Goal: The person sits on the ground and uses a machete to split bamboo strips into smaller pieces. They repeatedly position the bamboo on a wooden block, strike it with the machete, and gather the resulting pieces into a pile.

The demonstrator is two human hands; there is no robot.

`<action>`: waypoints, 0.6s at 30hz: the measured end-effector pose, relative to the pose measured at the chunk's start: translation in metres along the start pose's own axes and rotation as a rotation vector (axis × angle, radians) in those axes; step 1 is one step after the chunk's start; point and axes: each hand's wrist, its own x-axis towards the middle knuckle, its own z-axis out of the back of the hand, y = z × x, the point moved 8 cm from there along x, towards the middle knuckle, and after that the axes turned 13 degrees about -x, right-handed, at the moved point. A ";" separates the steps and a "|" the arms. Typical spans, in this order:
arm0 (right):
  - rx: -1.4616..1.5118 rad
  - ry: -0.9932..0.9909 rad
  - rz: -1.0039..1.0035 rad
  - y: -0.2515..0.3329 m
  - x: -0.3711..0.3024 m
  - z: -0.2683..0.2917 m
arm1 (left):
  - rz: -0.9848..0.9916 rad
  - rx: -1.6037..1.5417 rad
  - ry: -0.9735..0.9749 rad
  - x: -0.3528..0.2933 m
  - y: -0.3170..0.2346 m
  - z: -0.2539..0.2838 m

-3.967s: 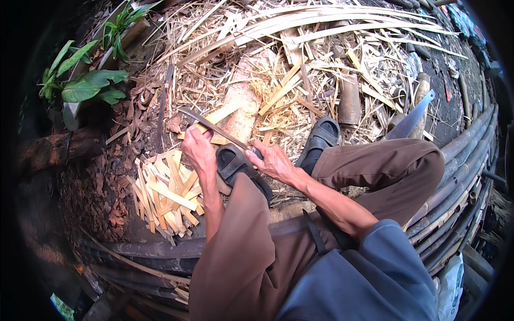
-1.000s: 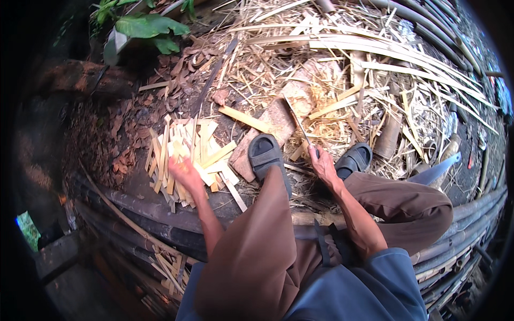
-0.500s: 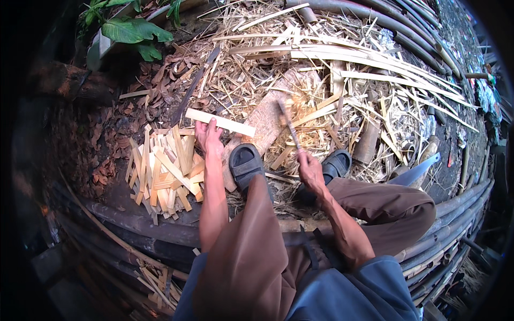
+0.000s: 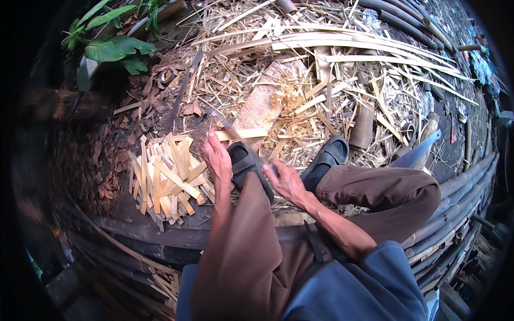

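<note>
Pale wood strip [image 4: 254, 133] is sitting just past the left sandal [image 4: 246, 162], and I am pinching its end with the left hand [image 4: 217, 155], probably so it won't wobble. With the right hand [image 4: 286, 183] closed, I am gripping the knife [image 4: 242, 140] by its handle and holding the blade across the strip.

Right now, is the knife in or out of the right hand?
In: the right hand grips the knife, which crosses the pale strip.

The knife [image 4: 232, 130] in the right hand [image 4: 288, 183] crossed over a strip [image 4: 255, 133] in the left hand [image 4: 217, 158]; a stick pile [image 4: 174, 179] lay left, a saw [image 4: 418, 153] right, a plank [image 4: 259, 109] ahead.
</note>
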 end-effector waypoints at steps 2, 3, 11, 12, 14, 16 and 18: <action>-0.054 -0.004 0.038 0.006 -0.002 -0.011 | -0.187 0.209 0.069 -0.008 -0.007 -0.006; -0.045 -0.017 0.042 0.000 -0.002 -0.013 | -0.235 0.197 0.093 -0.017 -0.022 -0.016; -0.072 -0.094 -0.095 -0.056 0.006 -0.033 | -0.112 0.018 0.119 -0.027 -0.004 -0.016; -0.060 -0.090 -0.100 -0.052 0.001 -0.032 | -0.136 0.009 0.089 -0.024 0.000 -0.010; -0.030 -0.097 -0.105 -0.041 -0.004 -0.031 | -0.202 0.050 0.074 -0.013 0.007 -0.007; 0.016 -0.090 -0.051 -0.023 -0.011 -0.017 | -0.180 0.361 0.158 -0.021 -0.003 -0.023; -0.046 -0.095 -0.101 -0.044 -0.007 -0.020 | -0.234 0.326 0.169 -0.030 -0.005 -0.028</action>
